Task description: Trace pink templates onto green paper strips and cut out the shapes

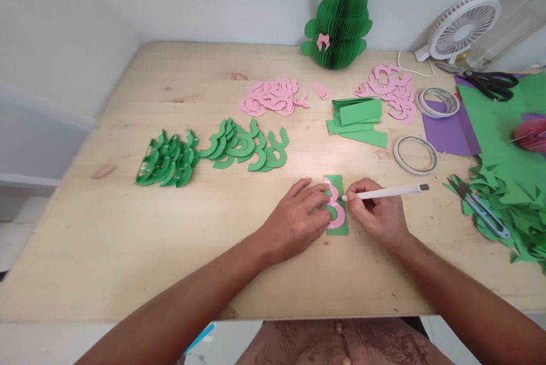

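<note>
A small green paper rectangle lies on the table in front of me, with a pink paper cutout of curved, scalloped outline on top of it. My left hand rests flat over their left side, its fingertips pressing the cutout down. Between the thumb and fingers of my right hand is a white pen. The pen's tip meets the right edge of the cutout, and its dark end points right. Part of the cutout's left side is hidden under my left fingers.
Green curved cutouts and pink cutouts lie in piles beyond my hands. Green strips, tape rolls, small scissors and green scraps are rightward. A green honeycomb paper figure and white fan stand behind.
</note>
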Action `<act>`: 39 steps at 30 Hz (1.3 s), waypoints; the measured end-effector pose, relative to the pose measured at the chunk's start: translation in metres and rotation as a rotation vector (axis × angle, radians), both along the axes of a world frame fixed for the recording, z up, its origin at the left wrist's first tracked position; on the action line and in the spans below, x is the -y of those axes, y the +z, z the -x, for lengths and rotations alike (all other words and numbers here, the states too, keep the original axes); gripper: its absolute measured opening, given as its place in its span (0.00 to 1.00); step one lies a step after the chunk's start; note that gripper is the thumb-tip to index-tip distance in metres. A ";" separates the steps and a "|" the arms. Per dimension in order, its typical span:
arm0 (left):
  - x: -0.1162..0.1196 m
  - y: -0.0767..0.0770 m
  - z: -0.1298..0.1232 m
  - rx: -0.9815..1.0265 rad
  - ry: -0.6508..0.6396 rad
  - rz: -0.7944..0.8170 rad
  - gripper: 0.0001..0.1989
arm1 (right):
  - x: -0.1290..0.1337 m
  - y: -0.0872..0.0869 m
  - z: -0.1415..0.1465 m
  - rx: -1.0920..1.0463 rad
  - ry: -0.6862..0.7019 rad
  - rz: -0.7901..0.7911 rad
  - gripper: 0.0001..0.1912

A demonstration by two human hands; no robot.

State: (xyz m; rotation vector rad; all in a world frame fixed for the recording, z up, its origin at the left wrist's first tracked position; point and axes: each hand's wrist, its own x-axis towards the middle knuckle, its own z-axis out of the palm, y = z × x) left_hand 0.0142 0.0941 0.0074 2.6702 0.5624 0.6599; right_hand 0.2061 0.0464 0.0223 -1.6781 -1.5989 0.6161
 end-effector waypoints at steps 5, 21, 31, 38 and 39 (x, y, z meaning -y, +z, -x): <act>0.000 0.001 0.000 -0.005 0.000 0.007 0.09 | 0.000 -0.001 -0.001 0.006 -0.016 0.004 0.07; 0.000 -0.003 0.000 0.000 -0.009 0.009 0.08 | -0.001 0.001 0.000 0.020 -0.045 -0.007 0.07; -0.001 -0.005 0.000 0.028 -0.017 0.004 0.07 | -0.001 -0.001 0.000 -0.006 -0.050 0.010 0.06; -0.001 -0.005 0.001 0.029 -0.020 0.010 0.07 | -0.001 -0.002 -0.001 -0.012 -0.051 0.024 0.06; -0.001 -0.005 0.001 0.031 -0.020 0.012 0.07 | -0.001 -0.002 -0.001 -0.015 -0.051 0.024 0.06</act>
